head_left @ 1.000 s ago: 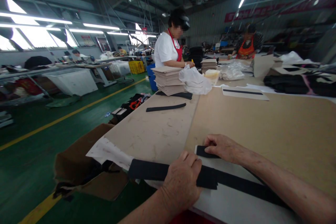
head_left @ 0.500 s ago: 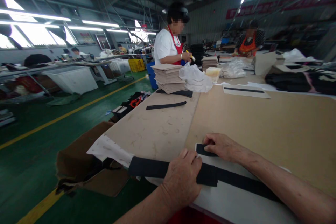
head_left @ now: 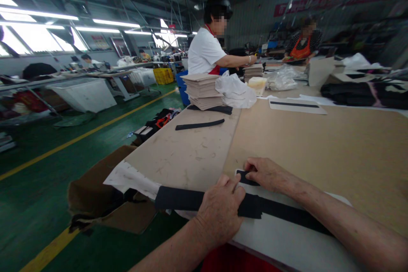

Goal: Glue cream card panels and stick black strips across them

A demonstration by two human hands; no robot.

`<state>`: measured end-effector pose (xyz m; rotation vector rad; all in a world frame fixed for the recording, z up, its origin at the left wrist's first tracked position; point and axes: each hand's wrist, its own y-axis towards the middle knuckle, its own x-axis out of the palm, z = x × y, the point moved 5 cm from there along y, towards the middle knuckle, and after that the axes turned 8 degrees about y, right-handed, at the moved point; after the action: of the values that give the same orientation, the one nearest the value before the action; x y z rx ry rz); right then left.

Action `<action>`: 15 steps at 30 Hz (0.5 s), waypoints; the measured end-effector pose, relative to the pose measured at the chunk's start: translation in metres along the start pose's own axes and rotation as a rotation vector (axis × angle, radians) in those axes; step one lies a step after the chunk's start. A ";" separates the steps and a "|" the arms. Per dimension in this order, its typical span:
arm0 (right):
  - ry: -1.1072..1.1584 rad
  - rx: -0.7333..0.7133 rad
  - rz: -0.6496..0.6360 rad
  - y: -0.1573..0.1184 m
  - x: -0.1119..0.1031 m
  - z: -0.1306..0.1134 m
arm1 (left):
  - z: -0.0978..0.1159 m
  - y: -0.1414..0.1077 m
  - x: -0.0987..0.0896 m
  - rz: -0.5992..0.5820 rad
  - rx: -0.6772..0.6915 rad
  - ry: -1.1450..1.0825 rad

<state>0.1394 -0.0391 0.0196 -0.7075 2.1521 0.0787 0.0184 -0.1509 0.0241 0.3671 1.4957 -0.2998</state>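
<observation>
L hand (head_left: 220,212) on blk strips (head_left: 180,199), R hand (head_left: 267,174) on blk piece (head_left: 244,177), grips hidden, unclear.

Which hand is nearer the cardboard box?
Left. The left hand, resting on black strips, is right of the cardboard box; the right hand is farther right, at another black piece.

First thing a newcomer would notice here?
Low in the middle, the left hand lies over a black strip and the right hand touches another black piece on a white board. Farther back, a stack of beige sheets stands beside a white plastic bag, with a person in a white shirt behind.
</observation>
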 end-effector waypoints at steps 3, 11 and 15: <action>0.030 0.003 -0.016 -0.005 -0.014 0.004 | -0.001 0.002 0.000 -0.025 0.002 -0.010; 0.417 0.177 -0.235 -0.100 -0.079 0.090 | -0.003 0.004 0.002 -0.023 -0.014 -0.026; 0.495 0.283 -0.027 -0.138 -0.082 0.135 | -0.005 0.005 0.005 -0.004 -0.024 -0.025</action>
<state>0.3453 -0.0779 0.0203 -0.6340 2.5488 -0.4507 0.0164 -0.1444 0.0191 0.3401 1.4741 -0.2883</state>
